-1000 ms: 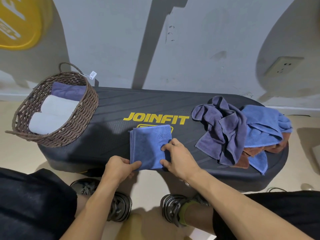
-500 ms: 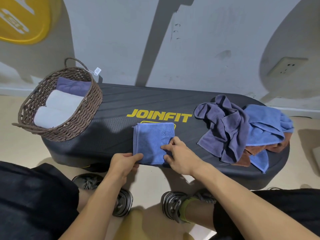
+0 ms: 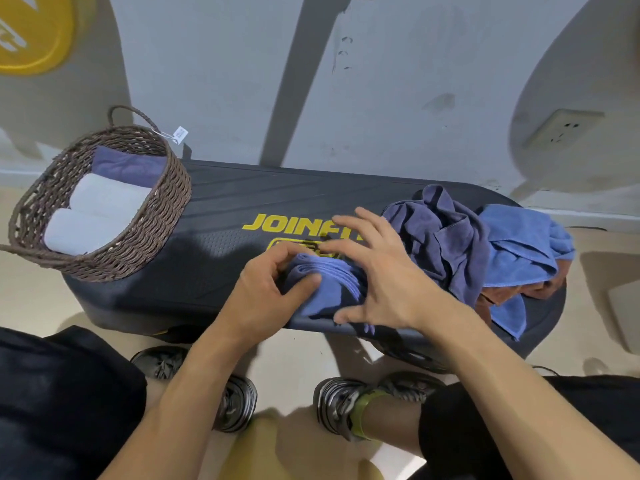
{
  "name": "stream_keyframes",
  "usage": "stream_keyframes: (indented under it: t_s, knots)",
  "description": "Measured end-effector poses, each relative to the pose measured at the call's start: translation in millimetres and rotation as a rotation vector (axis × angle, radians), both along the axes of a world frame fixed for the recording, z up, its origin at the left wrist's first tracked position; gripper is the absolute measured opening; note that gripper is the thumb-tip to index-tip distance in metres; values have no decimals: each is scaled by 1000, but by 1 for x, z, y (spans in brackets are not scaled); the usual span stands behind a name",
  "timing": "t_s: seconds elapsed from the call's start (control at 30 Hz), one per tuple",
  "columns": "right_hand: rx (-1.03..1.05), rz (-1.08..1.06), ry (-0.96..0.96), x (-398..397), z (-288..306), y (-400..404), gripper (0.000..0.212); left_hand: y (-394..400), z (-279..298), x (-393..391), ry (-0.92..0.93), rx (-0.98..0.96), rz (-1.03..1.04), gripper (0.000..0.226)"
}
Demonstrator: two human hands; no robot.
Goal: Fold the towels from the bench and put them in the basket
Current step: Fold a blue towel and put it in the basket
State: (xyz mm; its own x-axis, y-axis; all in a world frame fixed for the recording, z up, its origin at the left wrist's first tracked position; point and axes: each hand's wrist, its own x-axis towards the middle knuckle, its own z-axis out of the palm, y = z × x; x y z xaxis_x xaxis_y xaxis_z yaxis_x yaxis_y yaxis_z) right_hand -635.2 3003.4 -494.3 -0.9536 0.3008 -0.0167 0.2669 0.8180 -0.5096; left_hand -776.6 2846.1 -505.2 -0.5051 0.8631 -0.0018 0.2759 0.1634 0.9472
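Two hands work a blue microfibre towel (image 3: 320, 292) near the front edge of the black plastic bench (image 3: 221, 216): the left hand (image 3: 268, 289) curls round its bunched end, while the right hand (image 3: 377, 271) lies over it with fingers spread and straight. The roll's long axis runs toward the wall. The brown woven wicker basket (image 3: 152, 223), on the bench's left end, holds rolled towels.
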Motion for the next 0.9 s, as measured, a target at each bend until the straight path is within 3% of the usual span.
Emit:
stream_keyframes:
  t_s: [0.13,0.23,0.3,0.37,0.43,0.5,0.63,0.73,0.8,0.9]
  knots:
    - [-339,-88,-279,20,-9,22,30,2,-18,-4,-94,16,31,13]
    - [-865,-222,-229,30,-29,33,13,4,-49,-4,-232,-105,212,10]
    - [-1066,-433,-181,27,-51,29,12,4,-70,0,-449,-244,294,23]
    - [-938,-683,-220,20,-78,23,17,3,-86,4,-585,-398,255,25]
    - [-786,-871,-267,17,-98,21,23,3,-95,6,-551,-461,259,32]
    - [-744,-930,-202,17,-105,24,26,8,-97,10,-455,-448,316,35]
    - [-630,-934,38,14,-98,22,22,19,-92,20,-227,-285,501,41]
    - [-432,-951,120,16,-88,19,20,19,-87,16,138,-195,634,42]
    - [-278,-842,164,18,-79,18,10,15,-83,18,353,-99,534,28]
    - [-352,-565,118,16,-69,14,10,6,-84,31,462,-12,228,23]
